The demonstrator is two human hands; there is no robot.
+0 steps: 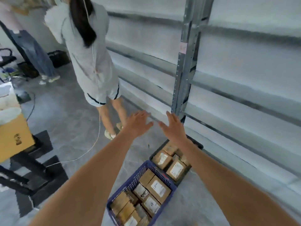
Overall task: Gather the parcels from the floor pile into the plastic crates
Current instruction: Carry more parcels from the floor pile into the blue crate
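Down on the grey floor beside the metal shelving (184, 75), two plastic crates are sitting end to end: a blue crate (140, 175) nearer the camera and a dark crate (197, 145) just beyond it, touching or nearly so. Both are holding brown cardboard parcels (158, 189) with white labels, packed side by side in tight rows, probably so that more will fit. No loose floor pile is showing from the head view, so the gathering is looking largely done, or the pile is lying out of sight.

Both arms are reaching forward above the crates. The left hand (138, 122) is hanging flat with fingers spread and holding nothing; the right hand (175, 126) is likewise wide, fingers straight, carrying nothing. They are hovering close together over bare floor past the crates, perhaps heading toward more parcels.

Another person (86, 51) in a pale garment is standing near the shelving, a second one behind. A yellow cardboard box (13, 139) is resting at the left edge, and a thin white cable (91, 149) is trailing across the floor.
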